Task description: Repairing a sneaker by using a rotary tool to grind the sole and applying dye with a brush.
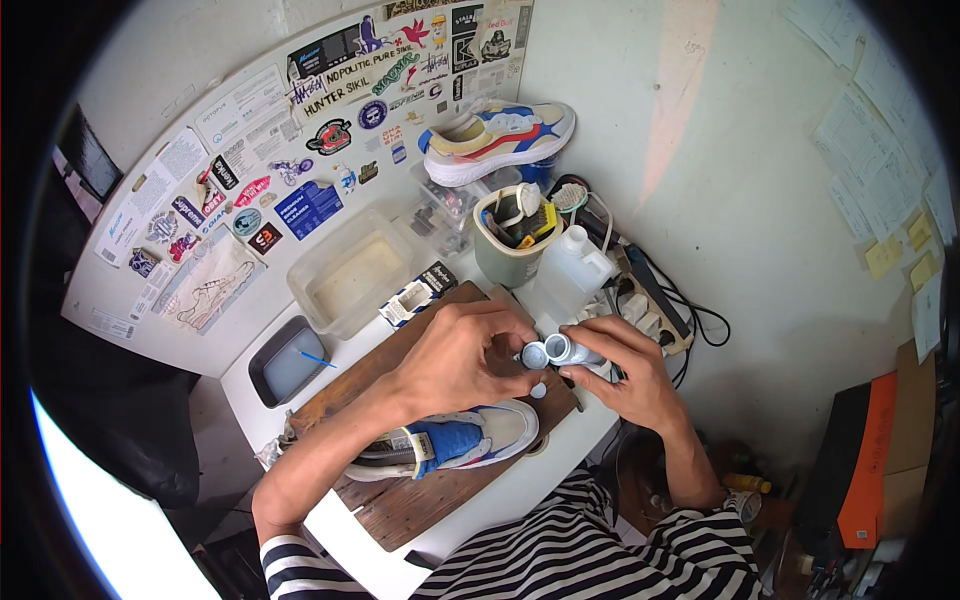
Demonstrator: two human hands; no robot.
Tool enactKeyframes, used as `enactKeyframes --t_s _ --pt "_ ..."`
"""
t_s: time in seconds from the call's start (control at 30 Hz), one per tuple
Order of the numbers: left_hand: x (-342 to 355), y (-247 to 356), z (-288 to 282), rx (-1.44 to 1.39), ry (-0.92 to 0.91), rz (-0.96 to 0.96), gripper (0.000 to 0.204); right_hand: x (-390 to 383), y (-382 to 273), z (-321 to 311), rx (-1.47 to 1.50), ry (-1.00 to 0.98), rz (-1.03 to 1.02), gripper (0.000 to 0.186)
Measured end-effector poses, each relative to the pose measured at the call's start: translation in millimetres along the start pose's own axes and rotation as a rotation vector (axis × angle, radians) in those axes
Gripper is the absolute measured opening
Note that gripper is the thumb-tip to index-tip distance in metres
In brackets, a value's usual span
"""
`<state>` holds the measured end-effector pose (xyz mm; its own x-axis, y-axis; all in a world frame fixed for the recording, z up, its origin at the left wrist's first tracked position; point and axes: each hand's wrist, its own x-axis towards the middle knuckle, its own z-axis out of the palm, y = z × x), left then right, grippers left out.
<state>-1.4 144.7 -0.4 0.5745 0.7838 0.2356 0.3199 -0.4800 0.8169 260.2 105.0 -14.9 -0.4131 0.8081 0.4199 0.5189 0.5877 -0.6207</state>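
Observation:
My left hand (455, 350) pinches a small round cup (535, 356) with greyish stuff inside. My right hand (635, 375) grips a small open-mouthed bottle (562, 348), tipped so its mouth faces the cup. The two rims are close together; whether they touch I cannot tell. Just below them is a small pale disc (538, 390). Beneath my left forearm, a white sneaker (490, 435) with blue and red parts lies on a dark wooden board (400, 510). My forearm hides part of the sneaker.
A clear plastic tub (305, 270) and a dark tray (262, 370) of liquid with a blue stick stand left. Behind my hands are a greenish bin (505, 262) of tools, a translucent jug (570, 275) and a second sneaker (500, 140). Cables (690, 310) run along the right.

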Motion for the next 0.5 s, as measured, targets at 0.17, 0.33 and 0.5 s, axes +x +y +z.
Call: enactKeyframes --t_s 0.17,0.33,0.5 --pt "2.6 -9.0 6.6 0.070 -0.002 0.002 0.031 -0.3 3.9 -5.3 -0.073 -0.029 -0.014 0.046" --pt "8.1 -13.0 10.3 0.070 0.018 0.060 0.032 3.8 1.2 -13.2 -0.165 -0.072 -0.021 0.046" --pt "6.5 -17.4 13.8 0.041 0.017 0.038 0.031 7.1 -0.9 -17.5 -0.199 -0.109 -0.033 0.045"
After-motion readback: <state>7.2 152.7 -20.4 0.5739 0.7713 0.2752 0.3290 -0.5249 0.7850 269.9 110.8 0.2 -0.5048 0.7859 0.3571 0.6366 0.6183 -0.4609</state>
